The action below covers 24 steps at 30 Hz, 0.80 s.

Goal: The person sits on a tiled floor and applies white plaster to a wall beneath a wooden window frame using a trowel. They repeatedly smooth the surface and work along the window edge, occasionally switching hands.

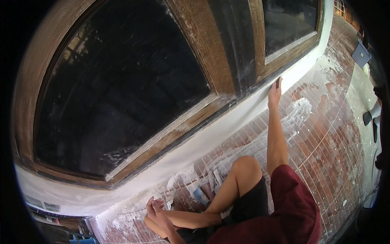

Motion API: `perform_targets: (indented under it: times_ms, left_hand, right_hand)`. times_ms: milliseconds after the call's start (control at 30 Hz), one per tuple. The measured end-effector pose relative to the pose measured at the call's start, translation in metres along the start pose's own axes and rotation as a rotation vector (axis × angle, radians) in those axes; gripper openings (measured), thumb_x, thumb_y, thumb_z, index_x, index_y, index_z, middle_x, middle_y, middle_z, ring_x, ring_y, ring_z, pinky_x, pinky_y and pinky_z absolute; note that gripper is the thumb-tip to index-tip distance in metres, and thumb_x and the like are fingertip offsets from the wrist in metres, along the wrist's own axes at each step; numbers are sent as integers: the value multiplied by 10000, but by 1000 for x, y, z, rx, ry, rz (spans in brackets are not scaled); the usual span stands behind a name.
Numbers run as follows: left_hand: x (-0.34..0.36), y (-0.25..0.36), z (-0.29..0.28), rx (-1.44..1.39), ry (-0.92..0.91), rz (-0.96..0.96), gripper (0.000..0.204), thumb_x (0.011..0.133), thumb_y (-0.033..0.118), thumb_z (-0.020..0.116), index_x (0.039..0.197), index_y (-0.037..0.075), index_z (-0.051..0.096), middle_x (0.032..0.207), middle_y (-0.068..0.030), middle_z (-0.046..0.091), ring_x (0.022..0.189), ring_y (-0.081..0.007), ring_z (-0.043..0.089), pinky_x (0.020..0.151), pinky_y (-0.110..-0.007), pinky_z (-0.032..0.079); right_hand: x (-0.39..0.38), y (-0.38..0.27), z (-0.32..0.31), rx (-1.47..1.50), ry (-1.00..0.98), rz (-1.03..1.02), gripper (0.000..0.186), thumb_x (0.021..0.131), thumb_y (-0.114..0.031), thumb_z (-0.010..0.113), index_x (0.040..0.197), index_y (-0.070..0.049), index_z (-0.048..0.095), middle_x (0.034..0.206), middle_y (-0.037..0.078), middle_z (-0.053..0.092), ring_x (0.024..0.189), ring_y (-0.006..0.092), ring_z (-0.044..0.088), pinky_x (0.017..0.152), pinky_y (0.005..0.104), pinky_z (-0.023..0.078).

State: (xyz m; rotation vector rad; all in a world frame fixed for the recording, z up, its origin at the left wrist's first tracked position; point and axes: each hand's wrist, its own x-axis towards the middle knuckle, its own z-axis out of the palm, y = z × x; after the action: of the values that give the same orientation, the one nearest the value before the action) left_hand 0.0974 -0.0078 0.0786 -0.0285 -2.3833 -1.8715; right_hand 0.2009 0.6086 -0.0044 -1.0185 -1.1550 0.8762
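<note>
My right arm reaches forward to the white wall strip (233, 118) under the wooden window frame (203, 53). At its end my right hand (274, 94) is closed on a small dark flat piece (278, 83), pressed to the wall just below the frame; its exact kind is too small to make out. My left hand (157, 208) rests by my bent leg, fingers loosely curled and partly apart, with nothing visible in it. Dark glass panes (122, 85) fill the frame above both hands.
Reddish tiles (317, 138) smeared with white residue cover the floor. Beside my legs lie several pale scraps (199, 193). A grey-blue panel (360, 54) stands at the far right, near another person's dark shoes (367, 118). A blue plastic item (83, 238) sits at the lower left.
</note>
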Motion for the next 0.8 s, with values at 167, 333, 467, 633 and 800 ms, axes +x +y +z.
perform_targets:
  times_ms: [167,333,467,633,800]
  left_hand:
    - [-3,-4,30,-75,-89,-17,231,1011,158,518,1153,1,610,871,-84,674,771,-138,646,675,-259,512]
    - [-8,6,37,-106,-165,15,239,1012,158,521,1160,-13,600,874,-92,675,757,-142,644,674,-257,513]
    - [-2,54,53,-171,-129,-1,229,1014,146,517,1154,-18,594,897,-105,660,754,-142,628,701,-265,513]
    - [17,185,44,-98,-99,843,200,998,126,525,1128,-14,584,1034,-159,644,911,-206,589,848,-349,479]
    - [12,301,-15,-283,154,1496,465,960,437,552,1300,122,517,1335,-246,508,1232,-376,510,934,-428,455]
  right_hand:
    - [-47,-5,6,-76,-106,-177,528,1054,-223,365,1497,44,257,1567,216,266,1459,313,257,1177,330,201]
    - [2,-9,-2,75,-35,24,580,1067,-324,334,1503,45,234,1583,204,233,1467,311,234,1181,319,183]
    - [-30,-16,7,-20,-109,44,576,1068,-308,336,1508,44,220,1591,202,208,1480,313,189,1188,327,154]
    - [-176,-33,-33,103,-493,61,547,1072,-257,322,1526,25,201,1591,177,233,1475,277,220,1181,346,178]
    - [-208,-42,-104,239,-135,307,554,1050,-339,407,1468,22,368,1470,204,426,1293,294,473,1039,369,407]
